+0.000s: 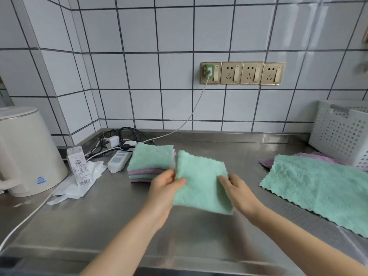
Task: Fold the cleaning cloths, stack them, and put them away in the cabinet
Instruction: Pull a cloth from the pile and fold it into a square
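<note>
- Across the lower half of the frame runs the steel tabletop (191,236), backed by a white tiled wall.
- At the left edge stands a cream kettle (27,152).
- At the right edge sits a white perforated basket (342,132), touching a purple cloth (310,157) that lies partly under it.
- Lower right, an unfolded green cloth (318,188) lies flat, overlapping the purple one.
- At frame centre, a folded green cloth (201,182) is held just above the tabletop, tilted, beside the stack.
- Just left of it rests a stack of folded cloths (149,162), green on top, purple and green layers below.
- Upper centre-right, 4 wall sockets (243,73) sit in a row; the leftmost carries a green plug with a white cable.
- The left hand (165,186) pinches the folded cloth's left edge, thumb on top: its grip is pressed on the cloth.
- The right hand (237,188) grips the cloth's right edge likewise.
- Left of the stack lie a white power strip (119,160), a small carton (78,166) and crumpled white paper (79,186).
</note>
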Demonstrator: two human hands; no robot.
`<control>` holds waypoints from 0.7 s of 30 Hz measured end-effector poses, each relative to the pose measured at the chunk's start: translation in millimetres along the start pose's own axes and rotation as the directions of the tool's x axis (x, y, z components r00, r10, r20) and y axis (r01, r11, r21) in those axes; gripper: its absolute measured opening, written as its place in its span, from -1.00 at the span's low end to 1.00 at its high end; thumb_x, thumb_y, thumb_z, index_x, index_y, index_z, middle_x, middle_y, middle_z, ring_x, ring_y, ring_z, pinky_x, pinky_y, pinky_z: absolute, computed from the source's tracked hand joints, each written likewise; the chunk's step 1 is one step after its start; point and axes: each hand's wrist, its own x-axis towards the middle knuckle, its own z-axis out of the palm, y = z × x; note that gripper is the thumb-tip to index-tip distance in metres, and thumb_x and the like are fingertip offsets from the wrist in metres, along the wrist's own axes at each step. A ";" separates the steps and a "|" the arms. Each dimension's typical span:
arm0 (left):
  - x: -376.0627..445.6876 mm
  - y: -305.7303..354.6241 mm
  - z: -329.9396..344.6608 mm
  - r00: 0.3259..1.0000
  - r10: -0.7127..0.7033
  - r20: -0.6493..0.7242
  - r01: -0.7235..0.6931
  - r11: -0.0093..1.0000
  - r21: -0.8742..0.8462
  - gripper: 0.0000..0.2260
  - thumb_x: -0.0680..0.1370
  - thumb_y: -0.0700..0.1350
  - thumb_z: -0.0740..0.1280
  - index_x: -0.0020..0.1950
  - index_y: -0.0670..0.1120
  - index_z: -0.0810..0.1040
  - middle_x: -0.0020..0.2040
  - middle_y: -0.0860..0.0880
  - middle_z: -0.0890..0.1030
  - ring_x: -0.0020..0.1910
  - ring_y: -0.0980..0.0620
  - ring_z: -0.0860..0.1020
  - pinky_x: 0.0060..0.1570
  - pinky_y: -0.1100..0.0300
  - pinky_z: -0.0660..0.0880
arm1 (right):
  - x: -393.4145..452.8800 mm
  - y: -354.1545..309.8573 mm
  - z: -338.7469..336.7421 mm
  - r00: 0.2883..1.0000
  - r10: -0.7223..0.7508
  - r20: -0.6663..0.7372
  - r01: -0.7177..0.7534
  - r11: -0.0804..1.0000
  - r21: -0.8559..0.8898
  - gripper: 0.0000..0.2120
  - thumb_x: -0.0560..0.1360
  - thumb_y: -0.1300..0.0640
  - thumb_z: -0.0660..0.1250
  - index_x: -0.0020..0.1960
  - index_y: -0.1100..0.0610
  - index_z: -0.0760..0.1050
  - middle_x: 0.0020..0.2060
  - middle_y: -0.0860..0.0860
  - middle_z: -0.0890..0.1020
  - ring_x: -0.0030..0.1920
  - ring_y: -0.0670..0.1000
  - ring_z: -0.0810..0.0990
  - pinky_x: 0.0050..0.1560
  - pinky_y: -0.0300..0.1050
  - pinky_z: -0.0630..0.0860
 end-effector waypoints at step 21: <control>159.6 -18.6 -136.7 0.817 0.427 -0.386 -0.097 0.763 0.639 -0.87 0.45 -0.20 0.43 -0.08 -0.11 0.51 -0.12 -0.03 0.57 -0.10 -0.04 0.53 -0.08 0.14 0.39 | 124.4 -72.0 131.8 0.966 -0.212 0.146 0.225 0.971 -0.083 -0.58 0.53 0.28 0.10 0.37 0.12 0.36 0.16 0.17 0.52 -0.08 0.04 0.45 -0.08 -0.21 0.39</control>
